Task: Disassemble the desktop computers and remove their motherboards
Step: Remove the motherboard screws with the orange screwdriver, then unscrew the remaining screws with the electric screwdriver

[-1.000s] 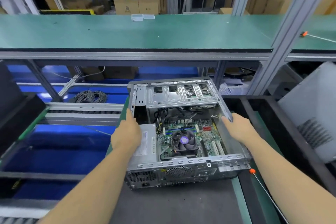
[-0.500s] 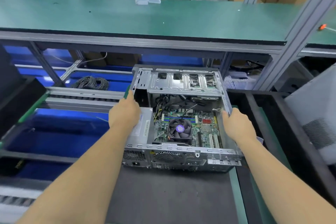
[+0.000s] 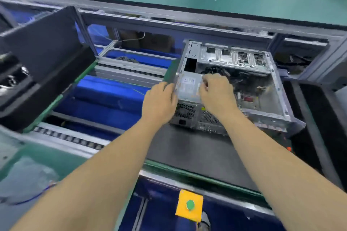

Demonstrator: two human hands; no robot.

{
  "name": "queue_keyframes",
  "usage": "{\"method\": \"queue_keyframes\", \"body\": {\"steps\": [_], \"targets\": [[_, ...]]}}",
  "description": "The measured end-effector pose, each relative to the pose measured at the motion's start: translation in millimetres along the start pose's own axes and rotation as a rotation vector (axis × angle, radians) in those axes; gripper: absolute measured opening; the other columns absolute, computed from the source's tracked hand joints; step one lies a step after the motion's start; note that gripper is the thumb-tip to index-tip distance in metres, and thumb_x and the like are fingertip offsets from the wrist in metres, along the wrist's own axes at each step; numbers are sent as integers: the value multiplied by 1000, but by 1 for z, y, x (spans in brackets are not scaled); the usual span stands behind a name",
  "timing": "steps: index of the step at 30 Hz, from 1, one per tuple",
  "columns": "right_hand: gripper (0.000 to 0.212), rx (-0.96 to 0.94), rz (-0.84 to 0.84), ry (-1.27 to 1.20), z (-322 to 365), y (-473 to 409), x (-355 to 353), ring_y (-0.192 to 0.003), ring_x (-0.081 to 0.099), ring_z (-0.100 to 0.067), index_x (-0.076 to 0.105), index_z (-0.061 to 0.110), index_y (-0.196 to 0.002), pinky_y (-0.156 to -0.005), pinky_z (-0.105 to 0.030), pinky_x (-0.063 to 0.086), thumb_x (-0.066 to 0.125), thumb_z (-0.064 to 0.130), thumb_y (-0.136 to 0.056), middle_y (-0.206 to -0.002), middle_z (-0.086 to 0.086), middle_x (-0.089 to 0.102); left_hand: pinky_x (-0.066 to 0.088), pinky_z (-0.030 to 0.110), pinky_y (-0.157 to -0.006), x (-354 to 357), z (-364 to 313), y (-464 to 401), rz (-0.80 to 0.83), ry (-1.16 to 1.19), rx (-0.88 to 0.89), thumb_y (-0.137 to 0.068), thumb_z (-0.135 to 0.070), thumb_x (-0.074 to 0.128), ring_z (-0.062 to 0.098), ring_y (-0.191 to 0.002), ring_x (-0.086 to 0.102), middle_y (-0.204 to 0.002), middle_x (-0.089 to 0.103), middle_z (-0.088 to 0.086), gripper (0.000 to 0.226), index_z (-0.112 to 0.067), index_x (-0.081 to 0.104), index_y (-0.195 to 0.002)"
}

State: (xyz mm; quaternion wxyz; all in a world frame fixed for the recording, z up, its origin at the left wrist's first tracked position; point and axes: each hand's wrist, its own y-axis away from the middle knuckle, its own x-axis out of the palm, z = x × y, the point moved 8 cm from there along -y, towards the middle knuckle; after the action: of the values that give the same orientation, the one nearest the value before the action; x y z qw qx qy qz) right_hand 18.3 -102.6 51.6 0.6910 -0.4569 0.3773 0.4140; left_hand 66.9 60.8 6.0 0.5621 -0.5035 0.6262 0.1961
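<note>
**Desktop computer: stiff steel shell, delicate board inside**

Desktop computer case (image 3: pixel 232 88), an open grey sheet-metal box, lies on the dark bench mat (image 3: pixel 187 152) in front of the person. Left hand (image 3: pixel 159 103) rests against its outer left wall; whether the fingers curl is blurred. Right hand (image 3: pixel 216 92) curls over the silver boxy power supply (image 3: pixel 189 88) in the near-left corner. Likely heavy, rigid, sharp-edged: hold the frame walls, never the fragile green motherboard (image 3: pixel 249 97).

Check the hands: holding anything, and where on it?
Both are on the power supply in the computer case: left hand at its left side, right hand on its right edge. Grip blurred.
</note>
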Motion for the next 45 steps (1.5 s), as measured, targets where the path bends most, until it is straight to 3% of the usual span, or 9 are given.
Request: {"method": "queue_keyframes", "body": {"steps": [7, 14, 17, 20, 25, 32, 37, 42, 45], "targets": [[24, -426, -38, 82, 165, 74, 74, -100, 57, -33, 70, 12, -103, -89, -45, 36, 51, 18, -89, -102, -7, 65, 45, 46, -75, -4, 120, 116, 143, -144, -129, -95, -26, 50, 36, -98, 54, -116, 58, 10, 35, -13, 58, -127], [23, -616, 495, 95, 243, 165, 204, -99, 56, -32, 60, 12, -112, -74, -37, 32, 49, 17, -93, -106, -8, 59, 45, 45, -93, 19, 222, 233, 447, -160, -352, -95, -35, 47, 31, -115, 53, -125, 58, 6, 39, -20, 54, -131], [27, -617, 707, 51, 262, 200, 243, -105, 56, -31, 56, 12, -117, -80, -37, 41, 52, 19, -92, -115, -8, 58, 43, 41, -99, 35, 239, 271, 620, -168, -376, -96, -44, 46, 28, -123, 50, -132, 56, 4, 45, -23, 52, -135], [28, -614, 813, 72, 274, 227, 272, -106, 56, -31, 54, 13, -118, -83, -39, 44, 54, 22, -92, -117, -9, 59, 44, 40, -95, 42, 244, 292, 687, -158, -374, -92, -39, 51, 27, -118, 51, -123, 54, 4, 37, -20, 54, -124], [36, -536, 832, 136, 278, 239, 303, -116, 49, -30, 46, 14, -132, -93, -44, 42, 52, 18, -97, -127, -10, 51, 36, 37, -100, 44, 254, 301, 683, -271, -369, -92, -28, 52, 25, -119, 48, -125, 53, 3, 35, -18, 49, -125], [35, -446, 933, 22, 282, 248, 317, -113, 48, -29, 47, 6, -128, -85, -35, 44, 55, 5, -94, -125, -15, 45, 28, 40, -103, 55, 257, 296, 731, -447, -379, -93, -24, 52, 22, -120, 46, -123, 58, -2, 22, -27, 52, -115], [31, -357, 885, -138, 281, 206, 276, -101, 59, -31, 49, 5, -120, -78, -37, 49, 56, 1, -90, -113, -15, 60, 28, 43, -99, 25, 244, 242, 558, -521, -272, -80, -25, 59, 24, -109, 51, -110, 60, -2, 28, -26, 50, -107], [21, -159, 592, -385, 260, 88, 175, -85, 51, -26, 42, 11, -99, -62, -35, 34, 56, 4, -84, -93, -6, 56, 32, 48, -95, -46, 181, 117, 104, -527, -97, -84, -18, 52, 31, -100, 50, -100, 57, 5, 15, -18, 52, -99], [31, -100, 431, -500, 220, 23, 98, -81, 55, -23, 41, 12, -102, -60, -34, 44, 61, 5, -80, -91, -4, 57, 36, 46, -93, -94, 116, 46, -190, -550, 27, -83, -13, 53, 31, -100, 54, -100, 58, 6, 16, -17, 55, -98]]}}
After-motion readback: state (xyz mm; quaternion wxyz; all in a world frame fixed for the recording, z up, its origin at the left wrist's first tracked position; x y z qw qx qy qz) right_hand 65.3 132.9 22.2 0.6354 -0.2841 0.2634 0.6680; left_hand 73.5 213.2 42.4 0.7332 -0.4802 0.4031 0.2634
